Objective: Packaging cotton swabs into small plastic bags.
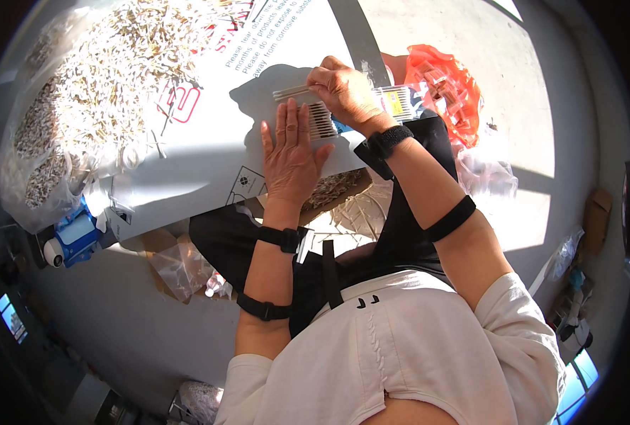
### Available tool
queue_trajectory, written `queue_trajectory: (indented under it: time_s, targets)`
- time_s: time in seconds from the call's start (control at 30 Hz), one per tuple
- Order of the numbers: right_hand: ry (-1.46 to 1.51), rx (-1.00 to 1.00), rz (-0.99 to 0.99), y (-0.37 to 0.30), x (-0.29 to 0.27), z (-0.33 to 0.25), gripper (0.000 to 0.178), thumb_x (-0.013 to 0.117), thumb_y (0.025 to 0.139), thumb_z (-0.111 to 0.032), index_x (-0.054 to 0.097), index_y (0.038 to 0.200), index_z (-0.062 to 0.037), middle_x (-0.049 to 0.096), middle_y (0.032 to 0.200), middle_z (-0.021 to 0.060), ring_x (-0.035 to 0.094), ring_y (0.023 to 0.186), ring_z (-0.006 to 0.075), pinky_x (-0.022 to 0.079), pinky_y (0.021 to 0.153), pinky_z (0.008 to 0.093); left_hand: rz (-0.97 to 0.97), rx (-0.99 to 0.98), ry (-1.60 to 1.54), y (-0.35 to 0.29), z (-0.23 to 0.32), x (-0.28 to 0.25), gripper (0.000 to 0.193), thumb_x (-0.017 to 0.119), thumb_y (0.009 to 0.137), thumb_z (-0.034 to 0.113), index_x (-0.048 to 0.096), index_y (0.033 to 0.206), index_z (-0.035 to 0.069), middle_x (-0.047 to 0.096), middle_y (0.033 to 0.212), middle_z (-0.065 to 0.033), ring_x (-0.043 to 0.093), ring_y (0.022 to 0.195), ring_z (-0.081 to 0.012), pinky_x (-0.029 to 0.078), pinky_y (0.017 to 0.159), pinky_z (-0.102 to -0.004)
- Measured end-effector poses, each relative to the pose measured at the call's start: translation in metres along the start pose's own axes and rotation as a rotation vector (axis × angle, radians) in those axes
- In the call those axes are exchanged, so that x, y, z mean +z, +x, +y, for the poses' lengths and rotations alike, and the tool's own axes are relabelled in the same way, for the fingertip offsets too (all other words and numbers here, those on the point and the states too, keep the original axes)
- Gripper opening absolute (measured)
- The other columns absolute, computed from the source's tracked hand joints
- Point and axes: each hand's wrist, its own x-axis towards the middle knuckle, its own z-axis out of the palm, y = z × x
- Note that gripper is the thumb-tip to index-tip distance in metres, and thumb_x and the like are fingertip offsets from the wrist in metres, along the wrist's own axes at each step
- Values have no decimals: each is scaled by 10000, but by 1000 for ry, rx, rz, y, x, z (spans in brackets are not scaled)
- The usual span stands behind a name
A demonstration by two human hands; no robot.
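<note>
My right hand (345, 91) pinches a few thin pale sticks (291, 92) between thumb and fingers, above the white board tabletop. Just below it, a row of similar sticks (321, 120) lies side by side, with a bit of blue at its right end. My left hand (289, 159) lies flat with its fingers stretched out, the fingertips at the left end of that row. Beyond my right wrist sits a flat pack (396, 103) with a yellow label and more sticks, partly hidden by my arm. Whether the sticks have tips is too small to tell.
A large clear plastic bag (17, 156) spills a heap of loose sticks (109, 78) over the table's left side. A blue and white object (77, 234) is at the left edge. On the right, an orange-red bag (448, 92) holds small packs. Below the table edge stands a box of sticks (333, 188).
</note>
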Motion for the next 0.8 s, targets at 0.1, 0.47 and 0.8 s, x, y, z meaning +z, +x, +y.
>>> queue_trajectory:
  time_s: [0.1, 0.47, 0.8]
  targets:
    - [-77, -108, -76, 9, 0, 1, 74, 637, 838, -111, 650, 887, -56, 603, 903, 102, 639, 826, 316, 520, 728, 397, -1, 2, -6, 0, 0, -1, 787, 584, 890, 448, 264, 1502, 70, 254, 1562, -126, 223, 1454, -284, 116, 1175, -519]
    - [-104, 6, -2, 9, -18, -2, 104, 624, 871, -144, 609, 871, -41, 611, 933, 114, 634, 851, 323, 509, 735, 398, -9, 2, 38, 0, 2, -2, 752, 536, 922, 457, 268, 1499, 54, 263, 1559, -131, 221, 1454, -281, 125, 1172, -516]
    - [-225, 119, -518, -136, -68, -23, 99, 643, 824, -76, 562, 861, -34, 599, 894, 130, 615, 828, 339, 490, 698, 415, 10, 29, 15, 0, -3, 1, 732, 395, 975, 496, 205, 1516, 42, 192, 1583, -148, 150, 1476, -288, 82, 1180, -515]
